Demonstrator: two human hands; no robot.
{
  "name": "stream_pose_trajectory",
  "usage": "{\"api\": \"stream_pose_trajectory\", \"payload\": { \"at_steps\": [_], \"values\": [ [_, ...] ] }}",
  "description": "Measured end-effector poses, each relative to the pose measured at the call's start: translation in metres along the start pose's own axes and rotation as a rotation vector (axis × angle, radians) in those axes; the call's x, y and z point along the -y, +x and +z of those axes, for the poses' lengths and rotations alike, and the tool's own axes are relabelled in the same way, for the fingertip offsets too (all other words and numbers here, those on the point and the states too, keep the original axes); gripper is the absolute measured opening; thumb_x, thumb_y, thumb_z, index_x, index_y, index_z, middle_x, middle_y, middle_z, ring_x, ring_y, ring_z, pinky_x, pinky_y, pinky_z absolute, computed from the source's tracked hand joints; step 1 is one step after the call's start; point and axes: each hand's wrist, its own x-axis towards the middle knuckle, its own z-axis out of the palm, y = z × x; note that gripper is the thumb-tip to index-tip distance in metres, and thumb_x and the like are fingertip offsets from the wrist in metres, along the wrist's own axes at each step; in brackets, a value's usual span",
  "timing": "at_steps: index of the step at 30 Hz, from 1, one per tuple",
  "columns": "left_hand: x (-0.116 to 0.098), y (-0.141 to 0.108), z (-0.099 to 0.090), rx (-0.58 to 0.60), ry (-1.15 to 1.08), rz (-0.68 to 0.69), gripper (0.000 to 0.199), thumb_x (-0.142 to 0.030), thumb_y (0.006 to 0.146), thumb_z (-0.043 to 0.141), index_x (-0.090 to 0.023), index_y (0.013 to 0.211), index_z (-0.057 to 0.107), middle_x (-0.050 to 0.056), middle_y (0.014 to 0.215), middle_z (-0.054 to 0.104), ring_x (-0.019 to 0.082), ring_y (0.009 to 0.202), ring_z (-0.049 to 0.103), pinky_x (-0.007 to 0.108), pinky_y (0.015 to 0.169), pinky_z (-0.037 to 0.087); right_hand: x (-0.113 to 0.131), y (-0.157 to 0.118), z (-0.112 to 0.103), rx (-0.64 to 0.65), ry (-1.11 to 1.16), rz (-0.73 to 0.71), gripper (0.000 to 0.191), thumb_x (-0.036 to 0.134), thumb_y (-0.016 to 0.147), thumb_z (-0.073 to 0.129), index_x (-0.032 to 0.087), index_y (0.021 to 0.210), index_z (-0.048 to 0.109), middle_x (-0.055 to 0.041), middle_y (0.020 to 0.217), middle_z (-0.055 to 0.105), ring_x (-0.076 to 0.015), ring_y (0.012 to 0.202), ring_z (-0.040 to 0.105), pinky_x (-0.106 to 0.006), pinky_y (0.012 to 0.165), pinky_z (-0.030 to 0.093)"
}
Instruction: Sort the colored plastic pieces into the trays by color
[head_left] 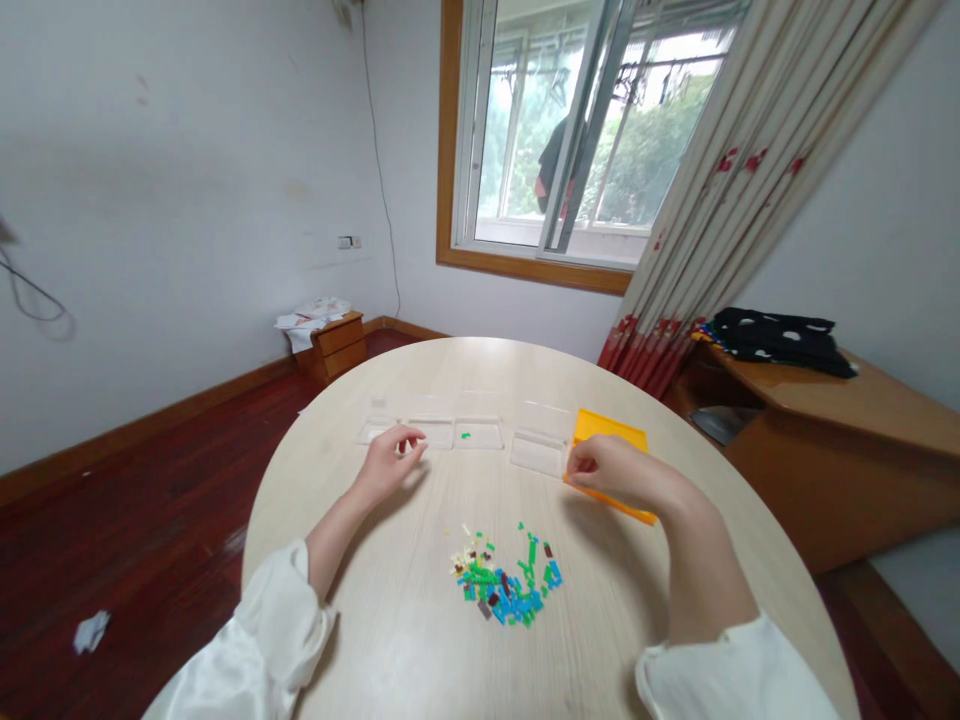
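Observation:
My left hand point(390, 464) hovers by the clear boxes at the left, its fingers bent and its thumb a little apart from them. Beneath and beyond it lie open clear plastic boxes point(441, 437). One clear box point(480, 441) has a small green brick point(466, 435) in it. My right hand point(611, 468) is over the open yellow box point(634, 437), fingers curled together near its left edge; what they hold, if anything, is hidden. Another clear box point(538, 456) stands just left of that hand. Nearer to me lies a loose pile of small building bricks point(510, 590), green, blue, cream and dark brown.
The round pale wooden table point(420, 640) fills the foreground. A wooden desk point(847, 440) with a dark spotted cloth point(784, 338) stands at the right. Beyond are a curtain point(720, 210), a window and a small cabinet point(340, 347) with papers. Crumpled paper point(91, 632) lies on the floor.

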Motion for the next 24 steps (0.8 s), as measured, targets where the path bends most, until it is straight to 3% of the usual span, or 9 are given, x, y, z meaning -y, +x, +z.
{"api": "stream_pose_trajectory", "payload": {
  "at_steps": [6, 10, 17, 24],
  "values": [
    [-0.019, -0.015, 0.016, 0.495, -0.127, -0.021, 0.020, -0.029, 0.073, 0.061, -0.011, 0.078, 0.068, 0.000, 0.061, 0.055, 0.010, 0.056, 0.044, 0.021, 0.053, 0.034, 0.027, 0.011, 0.025, 0.315, -0.159, 0.041, 0.008, 0.009, 0.059, 0.062, 0.013, 0.061, 0.069, -0.0069, 0.065, 0.069, -0.0187, 0.062, 0.063, -0.022, 0.046, 0.035],
    [-0.029, -0.020, 0.017, 0.695, -0.176, 0.010, 0.017, -0.025, 0.071, 0.064, -0.012, 0.081, 0.070, 0.000, 0.065, 0.056, 0.009, 0.059, 0.045, 0.020, 0.055, 0.035, 0.044, 0.018, 0.038, 0.532, -0.222, -0.002, 0.006, 0.016, 0.060, 0.070, 0.011, 0.063, 0.071, -0.0081, 0.071, 0.071, -0.0190, 0.066, 0.066, -0.021, 0.049, 0.039],
    [-0.027, -0.022, 0.020, 0.796, -0.146, 0.107, 0.020, -0.022, 0.070, 0.068, -0.014, 0.088, 0.072, 0.002, 0.073, 0.058, 0.010, 0.063, 0.049, 0.021, 0.059, 0.038, 0.051, 0.025, 0.047, 0.539, -0.299, 0.022, 0.020, 0.009, 0.059, 0.069, 0.006, 0.078, 0.074, -0.0145, 0.083, 0.073, -0.0226, 0.073, 0.068, -0.023, 0.055, 0.045],
    [-0.034, -0.024, 0.024, 0.814, -0.129, 0.223, 0.015, -0.018, 0.072, 0.068, -0.016, 0.086, 0.072, 0.004, 0.077, 0.061, 0.013, 0.071, 0.055, 0.023, 0.068, 0.041, 0.052, 0.024, 0.045, 0.512, -0.306, 0.016, 0.028, 0.009, 0.058, 0.070, 0.009, 0.085, 0.073, -0.0117, 0.083, 0.073, -0.0215, 0.074, 0.068, -0.022, 0.055, 0.045]
  ]
}}
